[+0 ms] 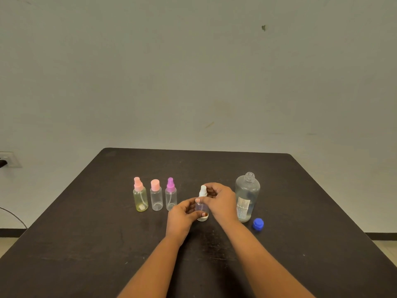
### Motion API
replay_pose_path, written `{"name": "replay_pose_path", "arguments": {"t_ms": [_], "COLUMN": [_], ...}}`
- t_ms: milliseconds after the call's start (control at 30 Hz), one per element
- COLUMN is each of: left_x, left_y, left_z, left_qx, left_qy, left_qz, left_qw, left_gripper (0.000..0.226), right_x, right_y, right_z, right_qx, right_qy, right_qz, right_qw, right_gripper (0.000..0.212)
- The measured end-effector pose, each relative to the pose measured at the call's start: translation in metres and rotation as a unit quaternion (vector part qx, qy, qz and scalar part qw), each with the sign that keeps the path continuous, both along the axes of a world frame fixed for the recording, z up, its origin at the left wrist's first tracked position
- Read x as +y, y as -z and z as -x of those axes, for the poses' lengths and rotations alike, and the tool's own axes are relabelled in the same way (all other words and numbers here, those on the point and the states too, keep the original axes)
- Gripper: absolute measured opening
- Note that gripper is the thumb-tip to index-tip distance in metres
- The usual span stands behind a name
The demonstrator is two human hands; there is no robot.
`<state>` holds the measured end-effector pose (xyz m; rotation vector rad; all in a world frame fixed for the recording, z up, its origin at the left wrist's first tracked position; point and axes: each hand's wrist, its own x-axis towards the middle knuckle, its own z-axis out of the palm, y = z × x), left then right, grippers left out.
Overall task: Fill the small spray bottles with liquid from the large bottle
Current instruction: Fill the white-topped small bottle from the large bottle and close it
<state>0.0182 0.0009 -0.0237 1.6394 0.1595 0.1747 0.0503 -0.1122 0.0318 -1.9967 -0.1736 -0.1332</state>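
Dark tabletop holds a small spray bottle, its body half hidden by the gripping left hand; the right hand pinches its white sprayer. Uncapped large bottle stands at 3 o'clock.

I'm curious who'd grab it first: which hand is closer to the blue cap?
Right. The right hand, at the white top of the small bottle, is left of and beyond the blue cap; the left hand grips that bottle's body, farther left.
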Motion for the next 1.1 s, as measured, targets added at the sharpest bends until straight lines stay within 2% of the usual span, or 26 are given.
{"name": "replay_pose_path", "arguments": {"t_ms": [133, 533, 633, 733, 800, 867, 1100], "left_x": [-0.001, -0.001, -0.001, -0.001, -0.001, -0.002, -0.005], "left_y": [-0.001, 0.001, 0.0, -0.001, -0.001, -0.002, -0.004], "left_z": [-0.001, -0.001, 0.0, 0.0, 0.001, 0.001, 0.004], "left_qx": [0.002, 0.006, 0.003, 0.003, 0.002, 0.002, -0.003], "left_qy": [0.001, -0.01, -0.01, -0.007, -0.004, -0.004, -0.009], "left_qz": [0.009, -0.02, -0.034, -0.037, -0.039, -0.041, -0.042], "left_qw": [1.0, 1.0, 0.999, 0.999, 0.999, 0.999, 0.999], "left_gripper": [0.044, 0.049, 0.046, 0.044, 0.044, 0.045, 0.041], "right_x": [-0.002, 0.01, 0.005, 0.0, -0.002, -0.001, 0.014], "right_y": [0.001, -0.003, -0.008, -0.009, -0.009, -0.007, -0.004], "right_z": [0.002, 0.012, 0.007, 0.004, 0.004, 0.003, 0.017], "right_qx": [0.024, -0.006, 0.014, 0.061, 0.066, 0.059, -0.029], "right_qy": [-0.024, 0.095, 0.053, -0.031, -0.037, -0.021, 0.082], "right_qz": [-0.023, 0.062, 0.066, 0.014, -0.007, -0.01, 0.093], "right_qw": [0.999, 0.993, 0.996, 0.998, 0.997, 0.998, 0.992], "right_gripper": [0.037, 0.024, 0.028, 0.036, 0.036, 0.034, 0.028]}}
